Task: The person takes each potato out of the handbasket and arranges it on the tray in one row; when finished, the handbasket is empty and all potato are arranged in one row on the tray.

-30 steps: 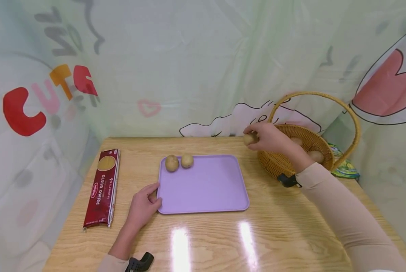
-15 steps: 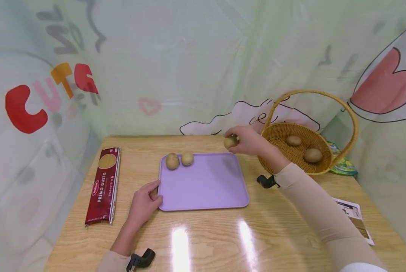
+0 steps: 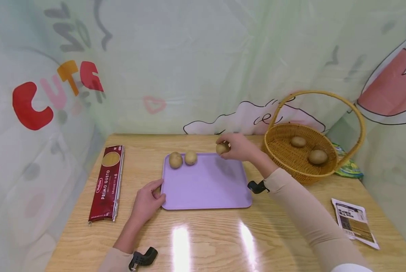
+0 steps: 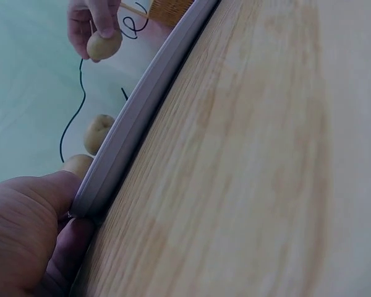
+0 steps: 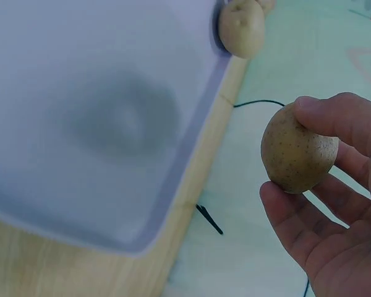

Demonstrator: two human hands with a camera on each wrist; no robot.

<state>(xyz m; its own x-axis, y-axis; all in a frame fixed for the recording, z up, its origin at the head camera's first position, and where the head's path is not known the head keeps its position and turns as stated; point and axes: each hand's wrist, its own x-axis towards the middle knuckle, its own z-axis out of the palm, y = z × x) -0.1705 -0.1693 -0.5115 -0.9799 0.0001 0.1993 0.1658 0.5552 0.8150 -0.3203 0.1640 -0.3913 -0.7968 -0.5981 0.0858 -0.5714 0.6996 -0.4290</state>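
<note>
My right hand (image 3: 238,147) pinches a brown potato (image 5: 297,148) between thumb and fingers, above the far right part of a purple tray (image 3: 206,189). In the right wrist view the potato's speckled skin shows, with a shadow on the tray beside it. At the tray's left edge, my left hand (image 3: 148,202) grips the rim; the left wrist view shows its thumb (image 4: 59,185) on one side of the rim and a finger on the other. Two more potatoes, one darker (image 3: 175,160) and one paler (image 3: 190,157), sit together in the tray's far left corner.
A wicker basket (image 3: 284,160) with a tall handle stands at the back right, with two potatoes inside. Behind it lies a green packet (image 3: 350,166). A red spaghetti pack (image 3: 107,185) lies left, a white-and-brown packet (image 3: 355,223) right. A curtain (image 3: 203,68) hangs behind the table.
My right hand has carried the potato left from beside the basket to over the tray. The basket's potatoes and the packet at right have come into view. The left hand stays on the rim.
</note>
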